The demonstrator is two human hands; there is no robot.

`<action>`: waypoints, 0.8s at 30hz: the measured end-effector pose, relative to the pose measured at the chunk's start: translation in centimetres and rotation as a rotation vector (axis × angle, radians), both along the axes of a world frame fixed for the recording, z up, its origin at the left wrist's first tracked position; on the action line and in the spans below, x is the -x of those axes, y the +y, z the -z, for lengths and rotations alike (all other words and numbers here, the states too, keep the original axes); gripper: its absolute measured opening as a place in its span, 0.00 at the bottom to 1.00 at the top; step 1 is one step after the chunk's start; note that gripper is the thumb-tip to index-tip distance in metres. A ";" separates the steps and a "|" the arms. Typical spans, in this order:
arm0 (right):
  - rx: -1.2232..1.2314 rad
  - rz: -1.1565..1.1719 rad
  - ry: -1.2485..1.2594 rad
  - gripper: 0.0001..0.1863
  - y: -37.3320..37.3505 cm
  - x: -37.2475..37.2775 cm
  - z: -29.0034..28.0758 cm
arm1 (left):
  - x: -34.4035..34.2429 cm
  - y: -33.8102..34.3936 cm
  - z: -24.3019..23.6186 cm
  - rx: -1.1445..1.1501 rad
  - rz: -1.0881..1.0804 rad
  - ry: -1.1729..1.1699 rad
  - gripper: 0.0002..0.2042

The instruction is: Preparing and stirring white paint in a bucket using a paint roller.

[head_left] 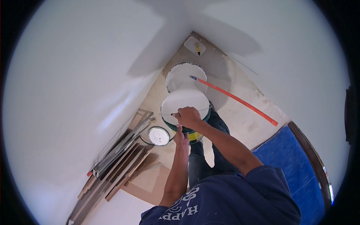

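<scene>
A green and yellow bucket [194, 137] is tipped over a second bucket [173, 77], and white paint [187, 87] runs from one into the other. My right hand [187, 115] grips the tipped bucket's wire handle at its dark grip. Lower down, my left hand [181, 134] holds that bucket's side; part of it is hidden. A long orange pole [240, 103] with a dark tip rests across the far bucket's rim, reaching to the right. To the left stands a small container [158, 135] with a white top.
Boards and metal lengths [123, 157] lean along the left wall [67, 93], beside some straw-like bristles [144, 165]. A blue sheet [288, 165] covers the floor at right. In the corner lies a pale pad [189, 43] with a yellow-handled tool [198, 49].
</scene>
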State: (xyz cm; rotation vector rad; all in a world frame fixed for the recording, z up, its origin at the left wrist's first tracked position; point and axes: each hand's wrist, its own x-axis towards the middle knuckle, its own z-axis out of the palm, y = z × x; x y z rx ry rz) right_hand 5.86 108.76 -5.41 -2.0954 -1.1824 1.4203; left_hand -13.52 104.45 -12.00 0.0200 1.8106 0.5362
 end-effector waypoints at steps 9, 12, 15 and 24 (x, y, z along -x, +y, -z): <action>0.015 -0.012 -0.001 0.25 0.1 -0.2 0.3 | 0.0 0.3 0.9 -0.058 -0.037 -0.091 0.21; -0.044 0.043 -0.020 0.26 -0.5 0.7 0.4 | 1.2 -0.5 0.7 -0.014 -0.025 -0.065 0.20; -0.040 0.058 -0.029 0.25 -0.8 1.3 0.7 | 1.9 -1.6 0.9 0.002 -0.036 -0.045 0.18; 0.095 -0.060 0.047 0.26 -1.3 4.0 -1.5 | 9.5 -6.6 2.7 -0.089 -0.005 -0.303 0.14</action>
